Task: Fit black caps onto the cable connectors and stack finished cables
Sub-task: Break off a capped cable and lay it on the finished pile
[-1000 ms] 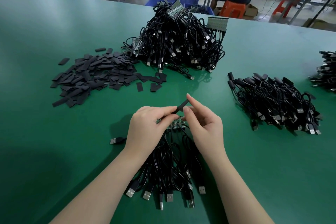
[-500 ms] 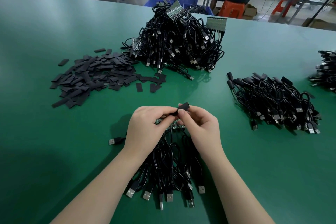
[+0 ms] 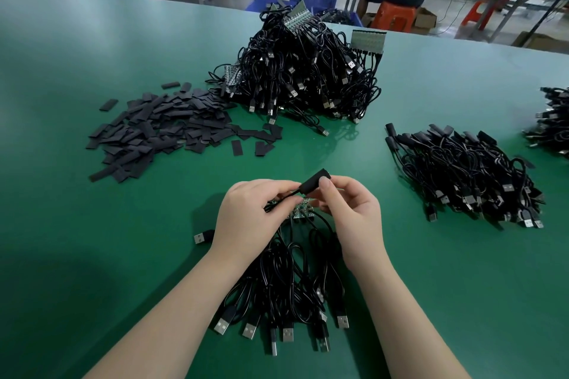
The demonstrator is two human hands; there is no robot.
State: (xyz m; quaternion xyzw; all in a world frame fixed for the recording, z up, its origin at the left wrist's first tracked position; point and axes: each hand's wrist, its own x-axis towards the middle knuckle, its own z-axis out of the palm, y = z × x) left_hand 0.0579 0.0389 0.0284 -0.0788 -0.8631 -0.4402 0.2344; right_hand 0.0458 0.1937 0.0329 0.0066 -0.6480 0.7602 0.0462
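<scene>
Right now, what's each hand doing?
Left hand: pinches the cable just behind the cap.
Right hand: pinches the black cap.

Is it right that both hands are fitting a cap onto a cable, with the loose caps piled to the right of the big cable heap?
Not quite: the head view shows the loose caps lie left of the heap. Both hands, left and right, do fit a cap onto a cable.

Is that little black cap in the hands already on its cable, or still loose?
On. The black cap, pinched by the right hand, has a cable running out of its end to the left hand.
</scene>
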